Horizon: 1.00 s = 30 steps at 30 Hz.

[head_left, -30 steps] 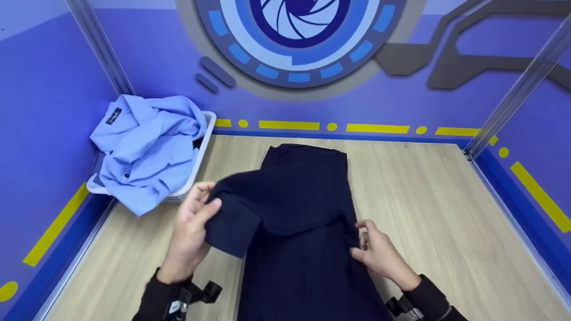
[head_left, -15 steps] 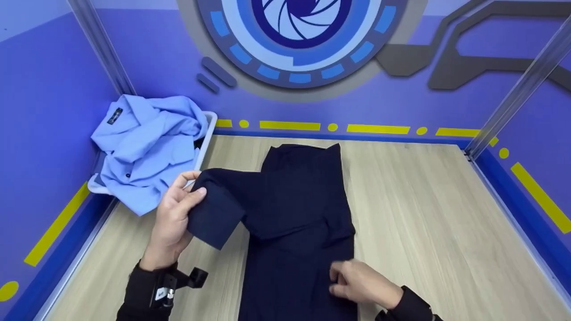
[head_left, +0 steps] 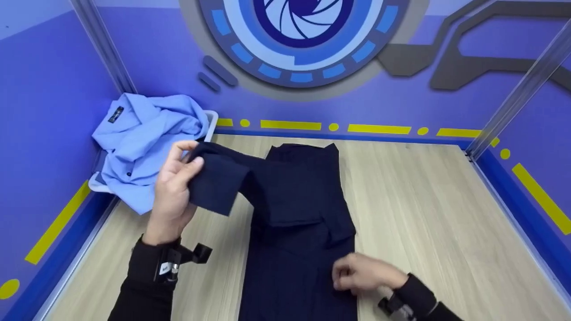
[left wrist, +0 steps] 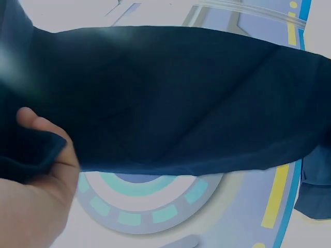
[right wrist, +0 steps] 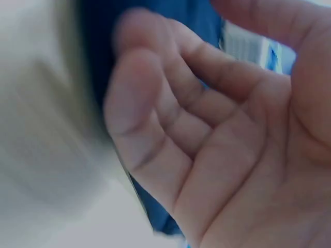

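Shifted upward in the head view over the last half second: left hand (head_left: 173, 191), along with the sleeve-like flap (head_left: 218, 185) of a navy garment (head_left: 299, 267); by a smaller amount, right hand (head_left: 363, 273) too. Farthest left, in the corner of the printed walls (head_left: 379, 107): white plastic basket (head_left: 212, 125), heaped with a crumpled light-blue shirt (head_left: 147, 133), black neck label (head_left: 116, 114) toward the back, one corner down over the front rim. Next, partly in front of the basket in the head view: left hand again, thumb on the near face and fingers behind, pinching the end of the flap, with a loose corner hanging to the right of the thumb. From the left wrist: same flap, spread broad in a long raised band. In the middle: main body of the garment, lengthwise on the wood-grain worktop (head_left: 424, 191), far end toward the back wall, flap folded across the upper part. At the right edge of the garment: right hand, fingers loosely curled, nothing in the palm; contact between fingertips and cloth, cannot tell. On both arms: black sleeves (head_left: 145, 267) and small black wrist mounts (head_left: 201, 253). Farthest right: metal post (head_left: 513, 84) at the wall corner.
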Each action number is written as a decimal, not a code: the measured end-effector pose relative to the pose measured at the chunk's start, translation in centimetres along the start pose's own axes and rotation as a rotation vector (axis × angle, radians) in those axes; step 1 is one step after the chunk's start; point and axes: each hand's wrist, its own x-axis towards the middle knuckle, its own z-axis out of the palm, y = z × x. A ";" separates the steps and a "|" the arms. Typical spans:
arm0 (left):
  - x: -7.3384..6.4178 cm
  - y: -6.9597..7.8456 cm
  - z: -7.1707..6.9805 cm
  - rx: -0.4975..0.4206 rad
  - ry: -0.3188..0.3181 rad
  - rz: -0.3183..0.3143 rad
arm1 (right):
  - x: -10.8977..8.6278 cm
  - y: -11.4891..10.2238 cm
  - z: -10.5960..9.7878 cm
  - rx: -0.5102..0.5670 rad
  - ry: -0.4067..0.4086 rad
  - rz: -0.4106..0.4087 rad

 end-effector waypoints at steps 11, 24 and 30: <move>-6.0 -7.7 -2.0 0.192 -0.128 -0.459 | 4.3 4.7 -10.3 0.011 0.340 0.296; -9.8 -11.1 -0.8 1.458 -0.360 -0.300 | 6.3 6.1 -8.2 -0.227 0.432 0.234; -0.7 -13.2 2.6 1.634 -0.584 -0.074 | 4.5 4.3 -5.3 -0.402 0.486 0.163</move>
